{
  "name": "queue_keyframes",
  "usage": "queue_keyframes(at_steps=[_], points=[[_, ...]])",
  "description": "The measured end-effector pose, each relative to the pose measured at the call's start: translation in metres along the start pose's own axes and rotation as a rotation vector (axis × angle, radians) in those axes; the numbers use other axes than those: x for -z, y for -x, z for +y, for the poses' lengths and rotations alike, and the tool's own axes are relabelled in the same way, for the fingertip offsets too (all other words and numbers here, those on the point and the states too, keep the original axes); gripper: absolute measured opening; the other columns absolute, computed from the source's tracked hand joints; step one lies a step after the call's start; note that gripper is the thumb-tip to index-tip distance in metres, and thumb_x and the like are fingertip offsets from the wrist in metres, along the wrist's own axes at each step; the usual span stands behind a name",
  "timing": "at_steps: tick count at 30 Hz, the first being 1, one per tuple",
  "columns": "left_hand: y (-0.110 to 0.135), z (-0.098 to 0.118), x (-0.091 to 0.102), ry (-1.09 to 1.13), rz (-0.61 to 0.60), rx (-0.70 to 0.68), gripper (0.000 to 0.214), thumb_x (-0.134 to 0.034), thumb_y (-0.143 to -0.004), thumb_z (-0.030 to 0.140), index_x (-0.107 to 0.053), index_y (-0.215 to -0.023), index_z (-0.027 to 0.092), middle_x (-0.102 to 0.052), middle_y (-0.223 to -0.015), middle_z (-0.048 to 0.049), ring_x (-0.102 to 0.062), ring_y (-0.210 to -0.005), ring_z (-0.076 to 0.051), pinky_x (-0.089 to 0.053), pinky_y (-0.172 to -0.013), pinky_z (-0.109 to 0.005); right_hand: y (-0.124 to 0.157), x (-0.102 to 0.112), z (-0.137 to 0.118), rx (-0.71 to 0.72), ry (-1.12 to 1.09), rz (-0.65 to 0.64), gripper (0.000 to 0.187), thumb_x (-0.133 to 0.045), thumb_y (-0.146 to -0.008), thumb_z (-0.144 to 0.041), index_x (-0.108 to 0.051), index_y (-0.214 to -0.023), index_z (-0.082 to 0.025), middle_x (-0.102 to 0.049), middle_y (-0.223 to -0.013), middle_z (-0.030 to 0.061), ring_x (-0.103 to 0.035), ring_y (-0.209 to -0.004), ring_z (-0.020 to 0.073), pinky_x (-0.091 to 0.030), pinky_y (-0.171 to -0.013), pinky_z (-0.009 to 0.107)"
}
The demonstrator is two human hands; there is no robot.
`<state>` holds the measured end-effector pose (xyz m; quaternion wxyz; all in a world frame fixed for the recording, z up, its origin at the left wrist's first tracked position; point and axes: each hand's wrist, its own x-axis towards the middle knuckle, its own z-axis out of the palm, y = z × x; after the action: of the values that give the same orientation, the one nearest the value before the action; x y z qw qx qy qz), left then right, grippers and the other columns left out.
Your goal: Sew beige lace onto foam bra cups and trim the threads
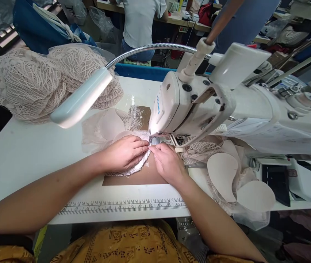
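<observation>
My left hand [125,152] lies flat, fingers stretched out, pressing a white lace bra cup [133,170] onto the sewing table. My right hand [166,160] rests beside it, fingertips pinched together on the lace edge right at the presser foot [153,140] of the white sewing machine [199,106]. The two hands' fingertips nearly touch under the needle. A brown plate [141,179] lies beneath the cup.
A pile of beige lace pieces [35,84] sits at the back left. The gooseneck lamp [81,100] hangs over the table. Sewn padded cups [234,182] lie at the right. A ruler strip [122,207] runs along the front edge. Another person [141,22] sits at a far bench.
</observation>
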<state>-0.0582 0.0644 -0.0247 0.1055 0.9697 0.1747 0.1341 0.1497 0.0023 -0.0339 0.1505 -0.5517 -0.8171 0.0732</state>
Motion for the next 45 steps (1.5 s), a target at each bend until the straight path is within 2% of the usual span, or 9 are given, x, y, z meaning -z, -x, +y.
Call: queue_keyframes(at_steps=[14, 23, 29, 36, 45], points=[[-0.005, 0.002, -0.004, -0.139, -0.032, 0.02, 0.036, -0.042, -0.096, 0.018, -0.057, -0.127, 0.006, -0.059, -0.131, -0.0161, -0.054, -0.109, -0.029, -0.046, -0.09, -0.045, -0.002, -0.008, 0.003, 0.021, 0.074, 0.074, 0.039, -0.042, -0.09, -0.01, -0.068, -0.12, -0.014, -0.069, -0.093, 0.0109, -0.057, -0.086, 0.023, -0.046, -0.078, 0.033], [-0.003, -0.001, -0.006, -0.068, -0.014, 0.018, 0.034, -0.044, -0.095, 0.015, -0.057, -0.126, 0.01, -0.061, -0.13, -0.0141, -0.053, -0.117, -0.027, -0.045, -0.095, -0.044, -0.002, -0.006, 0.001, -0.029, 0.049, 0.047, 0.036, -0.042, -0.094, -0.015, -0.068, -0.119, -0.016, -0.068, -0.089, 0.0098, -0.059, -0.086, 0.0217, -0.047, -0.077, 0.03], [-0.005, -0.004, -0.008, -0.061, 0.024, 0.058, 0.034, -0.045, -0.096, 0.018, -0.058, -0.126, 0.011, -0.061, -0.13, -0.0143, -0.053, -0.118, -0.028, -0.047, -0.095, -0.044, 0.002, -0.004, 0.003, -0.012, -0.009, 0.046, 0.035, -0.045, -0.092, -0.012, -0.068, -0.117, -0.017, -0.068, -0.093, 0.0088, -0.06, -0.087, 0.0207, -0.047, -0.075, 0.029], [-0.008, -0.008, -0.006, -0.093, 0.051, 0.096, 0.034, -0.042, -0.098, 0.024, -0.061, -0.124, 0.011, -0.062, -0.131, -0.0133, -0.054, -0.117, -0.028, -0.047, -0.096, -0.044, 0.0, -0.003, 0.004, 0.037, -0.024, 0.06, 0.036, -0.042, -0.092, -0.012, -0.069, -0.116, -0.013, -0.069, -0.092, 0.0099, -0.058, -0.084, 0.0222, -0.048, -0.075, 0.032], [-0.003, -0.01, -0.007, -0.169, 0.073, 0.147, 0.037, -0.043, -0.098, 0.026, -0.06, -0.126, 0.01, -0.061, -0.131, -0.016, -0.052, -0.121, -0.033, -0.045, -0.098, -0.051, 0.0, -0.005, 0.006, 0.046, -0.032, 0.048, 0.04, -0.042, -0.089, -0.009, -0.066, -0.121, -0.014, -0.067, -0.096, 0.0098, -0.057, -0.087, 0.0218, -0.046, -0.077, 0.032]])
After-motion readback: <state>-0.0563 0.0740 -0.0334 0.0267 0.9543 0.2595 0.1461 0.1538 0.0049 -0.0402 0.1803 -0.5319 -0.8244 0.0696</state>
